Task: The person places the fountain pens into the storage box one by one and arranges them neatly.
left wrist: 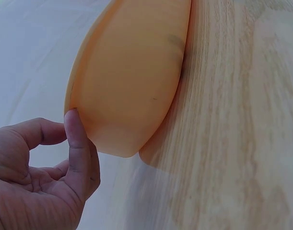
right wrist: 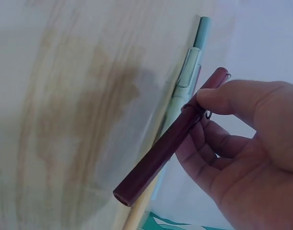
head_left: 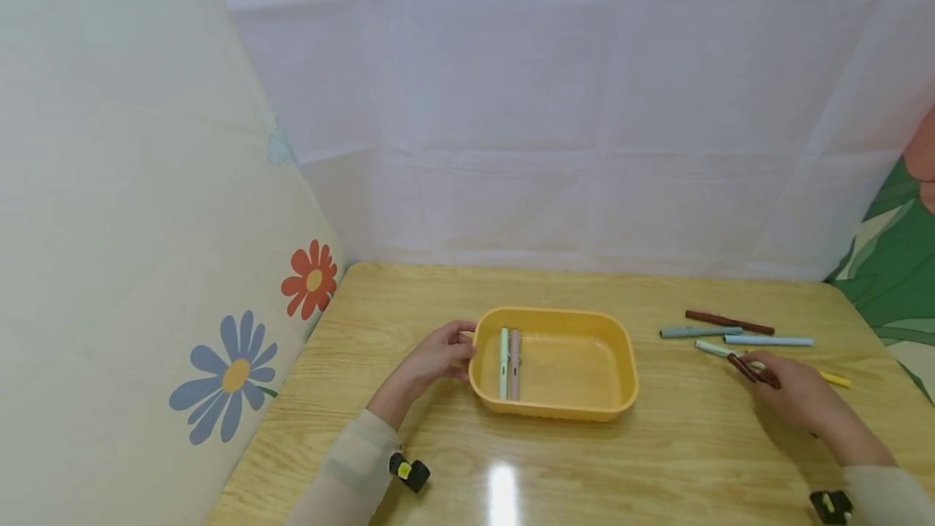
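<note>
My left hand (head_left: 438, 354) pinches the left rim of a yellow plastic tray (head_left: 626, 364) between thumb and fingers; the left wrist view shows this hand (left wrist: 50, 167) at the tray's end wall (left wrist: 132, 72). Inside the tray, a pale green pen (head_left: 504, 364) and a mauve pen (head_left: 515, 365) lie side by side at the left end. My right hand (head_left: 796, 392) holds a dark maroon pen (right wrist: 158, 155) between thumb and fingers, tilted above the other pens. Under it lies a pale green pen (right wrist: 177, 98) with a clip.
Right of the tray, a dark brown pen (head_left: 730, 321), a teal pen (head_left: 701, 332), a light blue pen (head_left: 770, 340) and a yellow pen (head_left: 835, 379) lie loose on the wooden table (head_left: 679, 461). White cloth (head_left: 511, 185) hangs behind; flower-printed cloth (head_left: 146, 185) borders the left.
</note>
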Action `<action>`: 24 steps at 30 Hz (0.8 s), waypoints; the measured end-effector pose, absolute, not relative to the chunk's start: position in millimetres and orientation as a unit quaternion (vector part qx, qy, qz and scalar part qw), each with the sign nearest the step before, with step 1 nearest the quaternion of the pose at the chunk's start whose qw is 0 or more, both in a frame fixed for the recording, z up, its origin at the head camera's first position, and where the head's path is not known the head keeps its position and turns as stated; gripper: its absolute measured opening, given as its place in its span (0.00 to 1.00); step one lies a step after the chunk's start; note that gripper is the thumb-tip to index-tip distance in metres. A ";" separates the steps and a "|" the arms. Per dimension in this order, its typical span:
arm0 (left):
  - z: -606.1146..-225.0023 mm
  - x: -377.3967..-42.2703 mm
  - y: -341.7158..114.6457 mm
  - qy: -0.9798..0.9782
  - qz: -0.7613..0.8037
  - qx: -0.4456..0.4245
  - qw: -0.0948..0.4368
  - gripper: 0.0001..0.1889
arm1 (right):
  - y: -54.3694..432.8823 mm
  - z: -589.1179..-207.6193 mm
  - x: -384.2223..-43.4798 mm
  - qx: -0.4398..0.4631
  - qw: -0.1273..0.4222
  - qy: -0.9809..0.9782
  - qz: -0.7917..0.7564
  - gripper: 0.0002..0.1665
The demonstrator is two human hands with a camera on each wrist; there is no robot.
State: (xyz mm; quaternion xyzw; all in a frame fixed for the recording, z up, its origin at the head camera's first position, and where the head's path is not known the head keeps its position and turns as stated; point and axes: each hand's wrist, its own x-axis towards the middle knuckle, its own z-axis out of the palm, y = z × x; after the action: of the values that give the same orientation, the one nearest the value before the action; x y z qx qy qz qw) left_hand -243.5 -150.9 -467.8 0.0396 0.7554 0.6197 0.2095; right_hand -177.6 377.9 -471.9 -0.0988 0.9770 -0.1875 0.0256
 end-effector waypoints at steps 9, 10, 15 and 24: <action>-469.5 -244.0 -150.2 0.756 0.620 0.029 0.206 0.25 | 374.8 -460.5 -178.6 -0.087 0.057 0.974 -0.203 0.26; -469.5 -244.0 -150.1 0.756 0.621 0.029 0.206 0.25 | 374.1 -459.3 -178.5 -0.085 0.059 0.974 -0.203 0.26; -469.4 -244.6 -149.6 0.756 0.621 0.026 0.206 0.25 | 370.3 -454.7 -178.4 -0.076 0.065 0.972 -0.215 0.26; -471.4 -245.4 -150.7 0.753 0.623 0.033 0.208 0.25 | 362.6 -448.1 -175.6 -0.033 0.102 0.937 -0.332 0.33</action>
State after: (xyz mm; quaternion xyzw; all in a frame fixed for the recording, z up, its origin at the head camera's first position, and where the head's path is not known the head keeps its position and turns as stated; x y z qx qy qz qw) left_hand -245.4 -150.7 -471.4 0.0331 0.7531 0.6234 0.2076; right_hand -175.6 362.6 -448.1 -0.0332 0.9374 -0.3315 0.1016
